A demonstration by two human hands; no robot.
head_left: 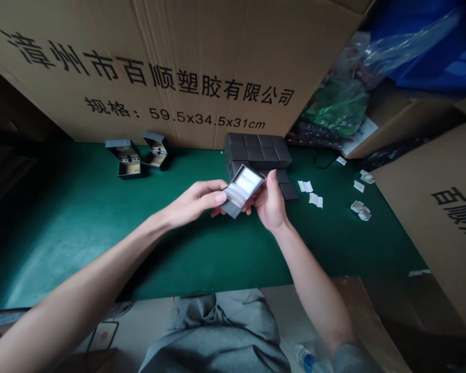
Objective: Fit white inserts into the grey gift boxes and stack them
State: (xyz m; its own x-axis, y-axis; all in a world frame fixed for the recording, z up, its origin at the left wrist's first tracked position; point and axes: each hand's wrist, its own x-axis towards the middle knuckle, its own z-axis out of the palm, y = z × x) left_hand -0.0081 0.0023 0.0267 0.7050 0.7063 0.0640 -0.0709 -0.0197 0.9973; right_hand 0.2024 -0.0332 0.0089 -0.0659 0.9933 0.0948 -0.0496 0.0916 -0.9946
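Both my hands hold one small dark grey box [241,191] above the green table [202,254]. The box is open, showing a pale lining inside. My left hand [196,201] grips its left side with thumb on top. My right hand [271,203] holds its right side, thumb up along the edge. Just behind the box stands a stack of closed dark grey boxes [258,152].
Two open dark boxes [137,156] sit at the back left of the table. Several small white paper pieces [336,197] lie to the right. A large printed cardboard carton [171,67] stands behind, another carton [442,212] at the right, plastic bags [345,103] at back right.
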